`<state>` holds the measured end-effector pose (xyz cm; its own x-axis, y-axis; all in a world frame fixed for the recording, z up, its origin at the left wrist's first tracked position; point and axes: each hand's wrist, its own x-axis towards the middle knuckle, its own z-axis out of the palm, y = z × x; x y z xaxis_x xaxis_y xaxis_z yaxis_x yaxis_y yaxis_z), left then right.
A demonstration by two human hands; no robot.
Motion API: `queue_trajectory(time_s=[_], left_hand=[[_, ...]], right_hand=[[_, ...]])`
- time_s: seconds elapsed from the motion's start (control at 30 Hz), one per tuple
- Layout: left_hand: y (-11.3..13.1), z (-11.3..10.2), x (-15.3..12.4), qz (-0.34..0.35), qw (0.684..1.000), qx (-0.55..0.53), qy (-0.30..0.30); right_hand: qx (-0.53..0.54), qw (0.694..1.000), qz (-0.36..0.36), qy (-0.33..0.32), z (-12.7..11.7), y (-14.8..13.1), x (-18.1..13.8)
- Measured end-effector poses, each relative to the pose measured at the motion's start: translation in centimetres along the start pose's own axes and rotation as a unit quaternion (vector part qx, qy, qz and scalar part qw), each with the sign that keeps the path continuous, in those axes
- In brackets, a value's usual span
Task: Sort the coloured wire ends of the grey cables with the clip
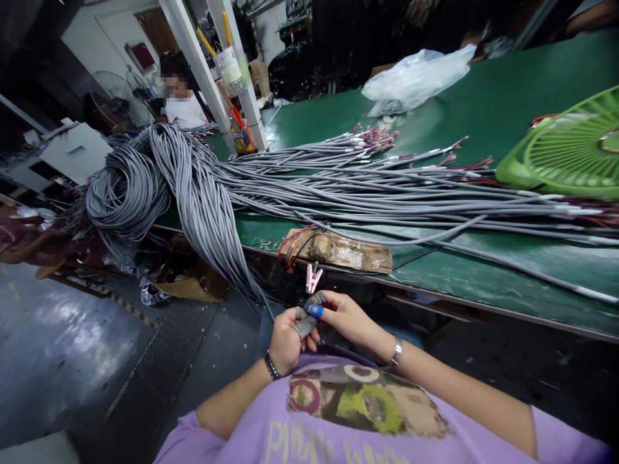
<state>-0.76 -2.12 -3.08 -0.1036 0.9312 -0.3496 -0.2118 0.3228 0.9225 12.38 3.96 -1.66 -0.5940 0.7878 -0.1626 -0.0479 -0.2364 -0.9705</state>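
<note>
My left hand (287, 338) and my right hand (345, 317) meet just below the table's front edge, close to my chest. Grey tape covers the left thumb, and the right fingertips wear grey and blue tape. Both hands are curled, their fingertips pinched together on something I cannot make out. A pink clothes peg (313, 278) is clipped to the table edge right above them. Beside it lies a worn taped block (345, 251) with red and black wires. A long bundle of grey cables (338, 190) stretches across the green table (483, 109) and hangs over its left end.
A green fan (570, 151) lies at the right. A clear plastic bag (418, 76) sits at the back. White posts (203, 71) stand at the table's far left, with another person (181, 96) seated behind. Coiled grey cables (126, 190) pile at the left above the dark floor.
</note>
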Motion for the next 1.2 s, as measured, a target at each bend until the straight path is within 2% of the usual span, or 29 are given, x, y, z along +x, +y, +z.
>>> queue_trajectory(time_s=[0.23,0.43,0.57,0.67,0.8,0.9,1.0,1.2], left_hand=[[-0.4,-0.1,0.1,0.007,0.999,-0.028,0.014],[-0.3,-0.1,0.1,0.016,0.999,-0.034,0.021],[-0.1,0.0,0.0,-0.007,1.0,-0.015,-0.016],[-0.1,-0.2,0.0,-0.034,0.998,0.011,-0.056],[-0.4,-0.4,0.1,-0.017,0.999,-0.013,-0.023],[-0.4,-0.5,0.2,-0.005,1.0,-0.023,-0.01],[-0.2,-0.4,0.1,-0.001,1.0,-0.016,-0.004],[-0.1,-0.2,0.1,-0.013,1.0,-0.012,-0.011]], right_hand=[[0.011,0.999,0.006,0.042,0.1,1.5,0.0],[0.094,0.992,0.071,0.055,0.6,1.2,-0.1],[0.146,0.983,0.102,0.053,0.7,1.2,0.0],[0.113,0.988,0.086,0.059,0.6,1.3,0.1],[0.101,0.988,0.084,0.083,0.3,1.2,0.0],[0.114,0.987,0.102,0.048,0.1,0.9,-0.3],[0.083,0.992,0.097,0.01,0.0,0.6,-0.4],[0.052,0.995,0.079,0.018,-0.1,1.0,0.2]])
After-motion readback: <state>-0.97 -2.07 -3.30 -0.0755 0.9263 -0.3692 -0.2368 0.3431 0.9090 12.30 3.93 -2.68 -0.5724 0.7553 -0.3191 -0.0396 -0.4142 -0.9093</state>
